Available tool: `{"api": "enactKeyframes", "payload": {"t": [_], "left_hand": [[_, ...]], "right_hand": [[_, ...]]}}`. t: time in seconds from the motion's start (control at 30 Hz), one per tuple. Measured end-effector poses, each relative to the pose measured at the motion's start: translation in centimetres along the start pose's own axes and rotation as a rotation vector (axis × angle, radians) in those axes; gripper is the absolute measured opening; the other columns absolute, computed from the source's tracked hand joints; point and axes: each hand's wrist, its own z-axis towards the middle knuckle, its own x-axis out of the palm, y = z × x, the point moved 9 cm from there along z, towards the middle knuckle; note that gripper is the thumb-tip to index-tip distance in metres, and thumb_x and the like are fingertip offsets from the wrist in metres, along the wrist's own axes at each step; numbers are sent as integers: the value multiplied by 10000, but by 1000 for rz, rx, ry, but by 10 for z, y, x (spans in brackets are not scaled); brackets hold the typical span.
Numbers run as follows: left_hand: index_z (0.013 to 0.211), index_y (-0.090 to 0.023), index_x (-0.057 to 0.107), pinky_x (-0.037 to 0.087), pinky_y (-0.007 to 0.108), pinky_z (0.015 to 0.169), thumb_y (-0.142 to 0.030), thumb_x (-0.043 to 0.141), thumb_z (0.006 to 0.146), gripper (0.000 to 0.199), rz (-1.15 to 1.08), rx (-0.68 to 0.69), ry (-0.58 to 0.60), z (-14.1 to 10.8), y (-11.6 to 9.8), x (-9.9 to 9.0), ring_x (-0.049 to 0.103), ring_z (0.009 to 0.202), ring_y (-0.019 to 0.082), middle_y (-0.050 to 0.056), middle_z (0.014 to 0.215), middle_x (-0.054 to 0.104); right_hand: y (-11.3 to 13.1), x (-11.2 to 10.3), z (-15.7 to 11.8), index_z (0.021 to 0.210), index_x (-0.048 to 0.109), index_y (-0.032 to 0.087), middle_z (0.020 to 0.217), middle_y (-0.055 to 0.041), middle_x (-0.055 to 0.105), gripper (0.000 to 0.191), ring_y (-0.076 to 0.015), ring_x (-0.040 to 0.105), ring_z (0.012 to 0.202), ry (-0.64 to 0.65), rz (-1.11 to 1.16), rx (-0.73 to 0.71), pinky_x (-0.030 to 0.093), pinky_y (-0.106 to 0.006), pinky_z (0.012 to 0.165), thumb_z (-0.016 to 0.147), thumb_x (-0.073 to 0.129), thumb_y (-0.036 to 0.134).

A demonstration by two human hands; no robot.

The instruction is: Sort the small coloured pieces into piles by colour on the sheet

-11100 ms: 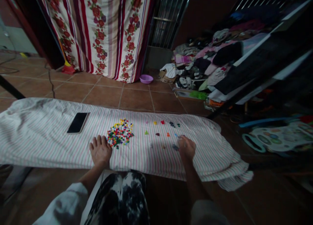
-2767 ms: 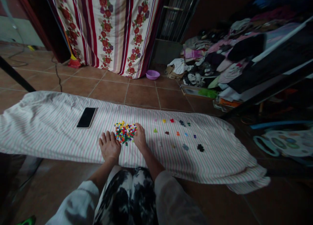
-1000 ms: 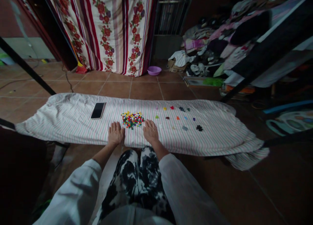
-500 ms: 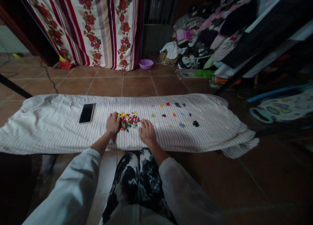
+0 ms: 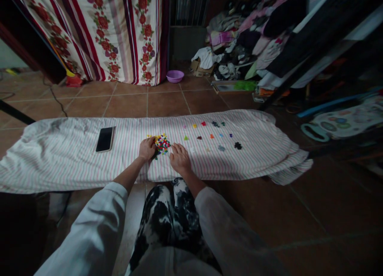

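Note:
A pile of small mixed-colour pieces (image 5: 162, 143) lies on the striped cloth (image 5: 125, 156) in front of me; the pieces are too small to name by kind. Against the pile's left side rests my left hand (image 5: 147, 148), its fingers stretched out and touching the edge pieces. My right hand (image 5: 180, 156) lies on the cloth just right of the pile, fingers extended and slightly apart. Beyond it sit little groups sorted by colour, among them a red group (image 5: 204, 123), a yellow group (image 5: 194, 125), a grey group (image 5: 221, 148) and a black group (image 5: 237, 145).
A phone (image 5: 104, 139) lies on the cloth to the left. Past the far edge, a purple basin (image 5: 175, 76) stands on the tiled floor beside a floral curtain (image 5: 104, 36). Heaped clothes (image 5: 239, 44) fill the back right. A dark bar slants down at the right.
My left hand has slid to the right, pushing the pile into a narrower, more compact heap. My right hand has hardly moved. The view has shifted slightly.

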Motion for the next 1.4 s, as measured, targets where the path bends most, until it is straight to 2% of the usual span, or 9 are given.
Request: {"api": "enactKeyframes", "payload": {"t": [0.27, 0.43, 0.53, 0.6, 0.67, 0.8, 0.93, 1.2, 1.4], "left_hand": [[1157, -186, 633, 403, 409, 1066, -210, 382, 828, 415, -31, 215, 57, -25, -44, 0, 518, 1187, 189, 60, 1243, 624], [1167, -186, 626, 306, 467, 1141, -217, 397, 825, 413, -21, 286, 85, -45, -52, -2, 395, 1331, 208, 56, 1320, 582], [1243, -179, 572, 257, 492, 1162, -264, 373, 861, 440, 19, 306, 38, -65, -52, -8, 250, 1422, 227, 64, 1423, 487], [1327, -162, 493, 227, 503, 1167, -337, 378, 881, 493, 79, 245, -41, -81, -44, -13, 143, 1456, 251, 92, 1502, 373], [1396, -111, 393, 207, 505, 1166, -432, 391, 883, 605, 142, 94, -127, -97, -28, -16, 79, 1462, 285, 149, 1540, 276], [1415, -11, 321, 181, 525, 1161, -553, 391, 863, 777, 204, -98, -162, -115, -5, -9, 100, 1448, 337, 256, 1497, 299], [1422, -14, 322, 185, 510, 1163, -514, 327, 895, 726, 221, -124, -114, -104, 0, 1, 197, 1430, 323, 248, 1484, 324], [1440, -63, 313, 199, 529, 1153, -441, 300, 910, 652, 188, -65, -94, -67, -5, -2, 185, 1438, 304, 215, 1513, 287], [1292, -153, 522, 283, 541, 1125, -369, 395, 887, 477, 15, 25, -130, -49, -20, -19, 191, 1441, 299, 156, 1505, 347]], "right_hand": [[0, 0, 0, 1337, 514, 144, 1411, -97, 485, 448, -253, 331, 1328, 2, 3, 1, 299, -413, 1084, 924, 403, 277], [0, -1, 0, 1335, 513, 146, 1411, -99, 485, 441, -242, 325, 1332, 14, 8, 13, 292, -407, 1088, 925, 406, 270], [1, -2, 0, 1331, 515, 144, 1409, -96, 487, 440, -242, 327, 1330, 9, 6, 7, 291, -405, 1089, 921, 414, 268], [1, -3, 0, 1325, 521, 150, 1403, -91, 494, 437, -245, 337, 1323, -3, 5, 0, 294, -407, 1084, 916, 420, 267], [1, -4, 0, 1318, 529, 156, 1397, -85, 501, 433, -246, 347, 1316, -15, 5, -2, 295, -404, 1083, 912, 426, 266], [2, -6, -1, 1315, 532, 144, 1396, -78, 506, 433, -246, 353, 1310, -20, 6, 5, 289, -396, 1090, 910, 429, 256], [2, -7, -1, 1316, 533, 142, 1396, -83, 505, 433, -244, 351, 1313, -12, 8, 3, 292, -395, 1087, 916, 421, 264], [0, -3, 0, 1322, 529, 143, 1410, -74, 493, 441, -242, 336, 1322, 14, 7, 21, 280, -392, 1099, 918, 413, 275], [0, -4, 0, 1327, 523, 146, 1414, -77, 485, 446, -240, 332, 1322, 13, 15, 26, 279, -392, 1097, 915, 414, 276]]}}
